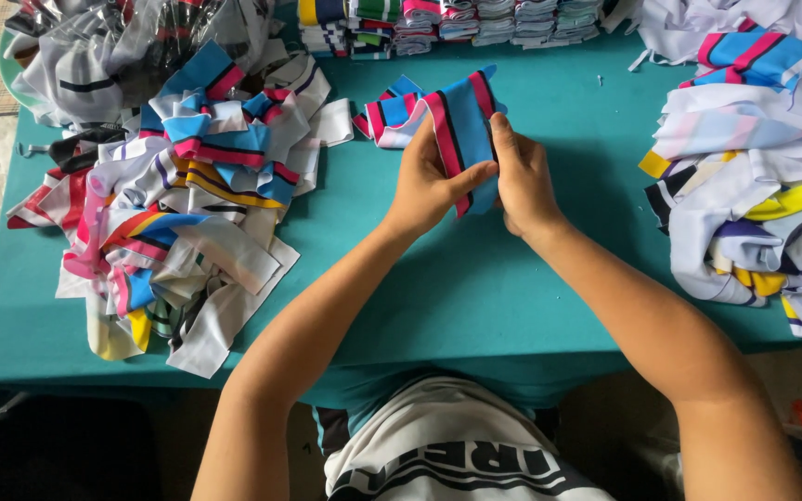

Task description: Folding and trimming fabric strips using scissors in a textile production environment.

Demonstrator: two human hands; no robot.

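Both hands meet above the teal surface (475,278): the left hand (427,186) and right hand (522,181) pinch a blue striped fabric strip (464,125) between them; loose fabric heaps (187,195) lie left.

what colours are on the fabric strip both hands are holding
The fabric strip is bright blue with pink-red stripes edged in black, seen in the head view.

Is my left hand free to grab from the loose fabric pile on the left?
Probably not yet: the left hand and right hand both grip the blue striped strip. The fabric pile lies unobstructed across bare table.
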